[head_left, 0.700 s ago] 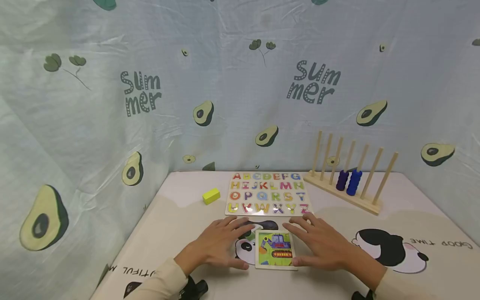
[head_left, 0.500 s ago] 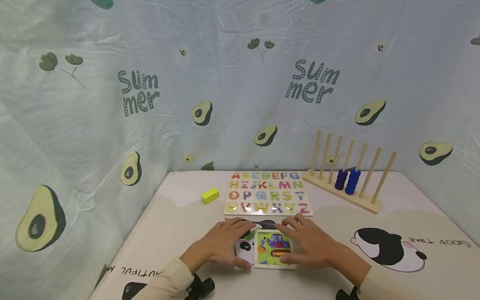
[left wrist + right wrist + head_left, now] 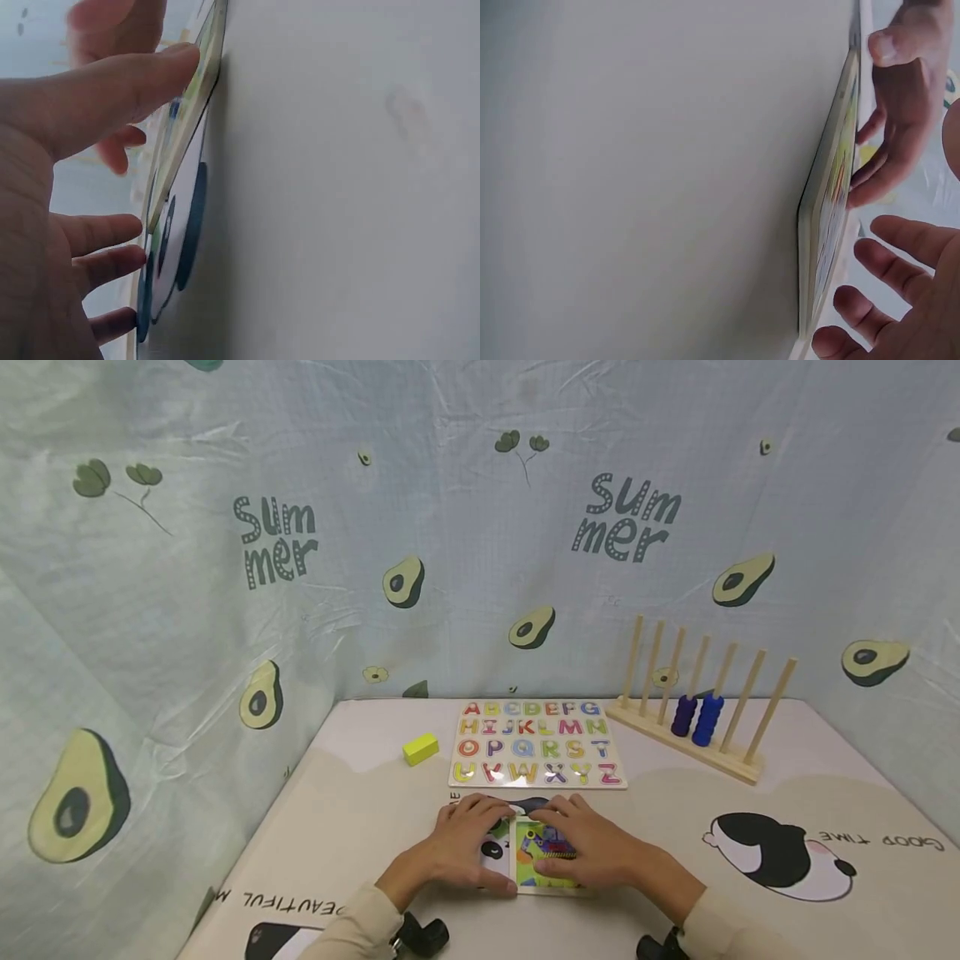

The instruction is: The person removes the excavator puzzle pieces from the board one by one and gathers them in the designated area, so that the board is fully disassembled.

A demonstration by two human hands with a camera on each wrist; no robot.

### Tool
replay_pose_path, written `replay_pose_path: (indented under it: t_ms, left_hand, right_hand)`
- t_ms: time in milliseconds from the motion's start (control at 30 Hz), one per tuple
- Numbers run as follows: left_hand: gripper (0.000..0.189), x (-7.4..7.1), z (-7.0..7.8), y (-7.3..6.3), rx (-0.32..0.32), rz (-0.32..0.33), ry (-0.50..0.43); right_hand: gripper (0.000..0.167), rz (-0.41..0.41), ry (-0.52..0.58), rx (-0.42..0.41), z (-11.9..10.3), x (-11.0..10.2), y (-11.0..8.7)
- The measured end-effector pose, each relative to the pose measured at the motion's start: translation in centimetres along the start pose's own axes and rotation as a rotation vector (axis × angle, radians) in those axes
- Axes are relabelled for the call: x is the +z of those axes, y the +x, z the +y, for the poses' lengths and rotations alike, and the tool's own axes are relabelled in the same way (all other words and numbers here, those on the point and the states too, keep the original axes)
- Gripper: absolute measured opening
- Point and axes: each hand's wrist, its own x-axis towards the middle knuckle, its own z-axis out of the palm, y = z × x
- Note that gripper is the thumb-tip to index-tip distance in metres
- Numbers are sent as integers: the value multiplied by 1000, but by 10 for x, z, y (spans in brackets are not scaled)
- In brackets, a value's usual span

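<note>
My left hand (image 3: 467,845) and right hand (image 3: 592,845) just moved in tighter around the digger puzzle (image 3: 527,872) lying on the tabletop (image 3: 360,802). Grip's apart on both, fingers spread, so I'd say it's not really held yet.

Both hands (image 3: 467,845) (image 3: 591,847) around a digger picture (image 3: 537,846)

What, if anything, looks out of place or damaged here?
Nothing looks spilled or damaged. Mildly odd: the peg rack sits askew to the alphabet board, with beads on only two of its seven pegs.
</note>
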Motion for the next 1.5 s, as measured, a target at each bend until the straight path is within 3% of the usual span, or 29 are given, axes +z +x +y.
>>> replay_pose_path:
  t_ms: [600,967,1200,1500]
  left_hand:
    - [95,11,-4,2,-21,49,-54]
    - [94,13,-2,1,-28,67,-60]
    - [93,10,-1,1,-19,78,-58]
    - [93,12,-1,0,-34,68,-58]
  right_hand:
    - [62,-23,23,0,0,5,14]
    - [34,62,13,60,-15,13,22]
    - [33,71,-58,97,-22,14,27]
    - [27,136,39,81,-18,17,36]
